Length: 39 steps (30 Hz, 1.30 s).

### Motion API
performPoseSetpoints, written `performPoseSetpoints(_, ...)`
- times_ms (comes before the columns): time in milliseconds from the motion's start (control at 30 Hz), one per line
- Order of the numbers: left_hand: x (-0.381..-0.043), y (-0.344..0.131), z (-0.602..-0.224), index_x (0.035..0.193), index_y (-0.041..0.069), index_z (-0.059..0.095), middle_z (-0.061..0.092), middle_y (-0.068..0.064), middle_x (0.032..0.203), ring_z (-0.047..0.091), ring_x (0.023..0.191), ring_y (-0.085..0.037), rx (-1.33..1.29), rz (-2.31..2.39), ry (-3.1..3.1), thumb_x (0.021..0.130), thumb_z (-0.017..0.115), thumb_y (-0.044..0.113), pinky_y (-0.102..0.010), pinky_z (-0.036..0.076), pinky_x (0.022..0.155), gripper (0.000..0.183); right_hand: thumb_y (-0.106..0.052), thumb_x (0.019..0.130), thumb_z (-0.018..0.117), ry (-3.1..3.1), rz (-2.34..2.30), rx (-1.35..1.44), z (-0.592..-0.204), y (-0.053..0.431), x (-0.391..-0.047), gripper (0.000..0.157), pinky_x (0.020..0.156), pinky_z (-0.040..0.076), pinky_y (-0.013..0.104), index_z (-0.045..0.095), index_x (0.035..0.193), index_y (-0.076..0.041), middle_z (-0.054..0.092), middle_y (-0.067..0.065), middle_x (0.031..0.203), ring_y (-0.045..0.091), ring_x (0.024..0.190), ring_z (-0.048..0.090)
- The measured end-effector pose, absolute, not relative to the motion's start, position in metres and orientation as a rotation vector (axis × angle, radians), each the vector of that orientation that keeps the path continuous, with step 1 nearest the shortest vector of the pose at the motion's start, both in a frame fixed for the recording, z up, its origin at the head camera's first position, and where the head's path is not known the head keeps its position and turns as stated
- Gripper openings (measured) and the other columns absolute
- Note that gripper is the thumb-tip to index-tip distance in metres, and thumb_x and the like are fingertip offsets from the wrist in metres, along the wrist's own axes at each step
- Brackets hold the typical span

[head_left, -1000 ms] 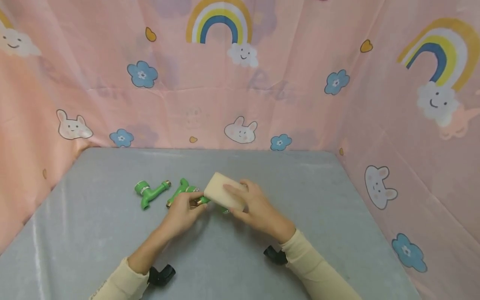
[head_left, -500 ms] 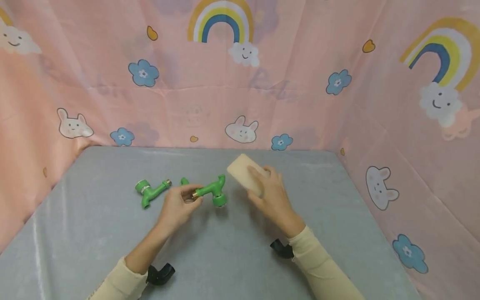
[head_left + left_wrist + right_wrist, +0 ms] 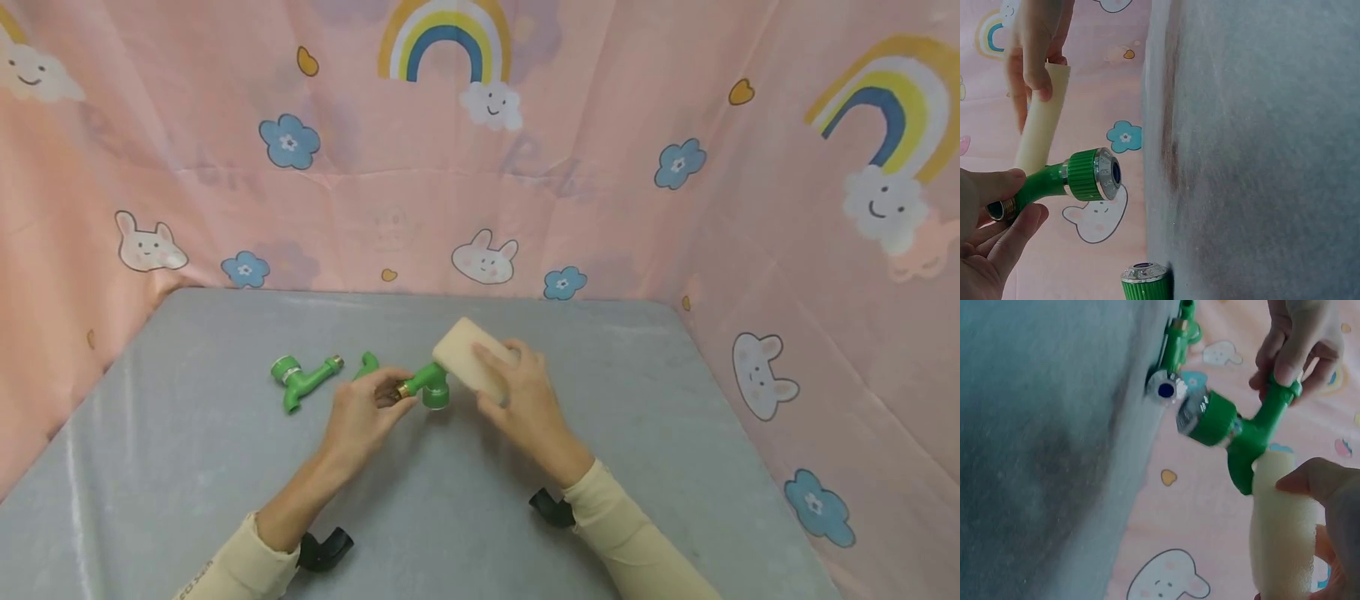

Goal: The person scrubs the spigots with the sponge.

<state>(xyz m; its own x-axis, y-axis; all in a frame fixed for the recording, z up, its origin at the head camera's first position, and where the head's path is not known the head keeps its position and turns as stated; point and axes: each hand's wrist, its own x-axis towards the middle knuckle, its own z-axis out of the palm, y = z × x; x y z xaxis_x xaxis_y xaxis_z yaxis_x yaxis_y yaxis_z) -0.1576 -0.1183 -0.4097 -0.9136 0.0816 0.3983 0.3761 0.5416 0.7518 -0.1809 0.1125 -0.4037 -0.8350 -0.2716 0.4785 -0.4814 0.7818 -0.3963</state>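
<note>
My left hand (image 3: 365, 417) pinches a green tap (image 3: 435, 392) by its brass threaded end, holding it above the table. In the left wrist view the tap's ribbed green knob (image 3: 1085, 175) with a silver cap points away from the fingers. A cream sponge (image 3: 474, 358) is gripped between thumb and fingers of my right hand (image 3: 528, 408). The sponge's end lies against the tap's body in the right wrist view, beside the curved spout (image 3: 1244, 469); from the head it covers the spout.
A second green tap (image 3: 303, 383) lies on the grey table (image 3: 187, 467) to the left. Another green tap (image 3: 367, 364) is mostly hidden behind my left hand. Black curved pieces (image 3: 326, 550) show at both sleeves. Pink printed cloth (image 3: 600, 225) hangs around the table's back and sides.
The sponge moved right, off the tap, half a second ago and is now back over its spout. My left hand keeps hold of the tap, its position shifting slightly.
</note>
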Motion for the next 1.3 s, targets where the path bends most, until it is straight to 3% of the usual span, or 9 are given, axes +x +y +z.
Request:
performPoseSetpoints(267,-0.158,-0.119,-0.411,0.106,0.000,0.072,0.077,-0.015,0.097,0.076,0.086,-0.027,-0.374,-1.238,-2.504,0.081,0.081,-0.002,-0.029,0.063,0.073,0.027,-0.017,0.084,0.075,-2.546,0.851,0.458,-0.400,0.126,-0.189,0.058,0.081,0.050,0.051,0.061,0.141,-0.018,0.053,0.025,0.136,0.042,0.112,0.050)
performPoseSetpoints(500,-0.155,-0.118,-0.412,0.105,0.000,0.071,0.077,-0.014,0.099,0.077,0.084,-0.024,-0.515,-1.196,-2.451,0.079,0.080,-0.008,-0.027,0.063,0.076,0.029,-0.024,0.090,0.068,-2.615,0.939,0.712,-0.399,0.118,-0.180,0.056,0.086,0.052,0.056,0.058,0.144,-0.019,0.051,0.029,0.140,0.046,0.120,0.051)
performPoseSetpoints(800,-0.157,-0.121,-0.411,0.105,-0.001,0.070,0.077,-0.017,0.100,0.077,0.089,-0.027,-0.444,-1.344,-2.491,0.081,0.078,-0.007,-0.027,0.063,0.076,0.026,-0.023,0.092,0.062,-2.721,0.918,0.463,-0.399,0.136,-0.194,0.053,0.087,0.051,0.059,0.057,0.145,-0.019,0.049,0.027,0.143,0.045,0.124,0.047)
performPoseSetpoints(933,-0.160,-0.125,-0.409,0.104,-0.002,0.070,0.076,-0.020,0.101,0.076,0.094,-0.030,-0.284,-1.507,-2.508,0.083,0.078,-0.002,-0.030,0.063,0.079,0.022,-0.023,0.093,0.065,-2.646,0.962,0.476,-0.397,0.140,-0.195,0.056,0.089,0.049,0.057,0.053,0.148,-0.020,0.048,0.025,0.142,0.043,0.123,0.047)
performPoseSetpoints(1133,-0.163,-0.130,-0.405,0.101,-0.006,0.068,0.076,-0.025,0.100,0.077,0.094,-0.032,-0.169,-1.769,-2.465,0.087,0.076,0.002,-0.026,0.062,0.076,0.018,-0.021,0.095,0.070,-2.584,0.945,0.853,-0.398,0.127,-0.187,0.058,0.093,0.052,0.057,0.051,0.150,-0.020,0.046,0.027,0.142,0.043,0.124,0.050)
performPoseSetpoints(1300,-0.164,-0.131,-0.403,0.107,-0.012,0.063,0.074,-0.030,0.098,0.078,0.081,-0.024,-0.196,-2.022,-2.400,0.092,0.067,-0.001,-0.028,0.063,0.070,0.019,-0.016,0.093,0.073,-2.623,0.918,0.719,-0.410,0.133,-0.197,0.056,0.092,0.053,0.058,0.056,0.146,-0.019,0.046,0.028,0.140,0.046,0.123,0.048)
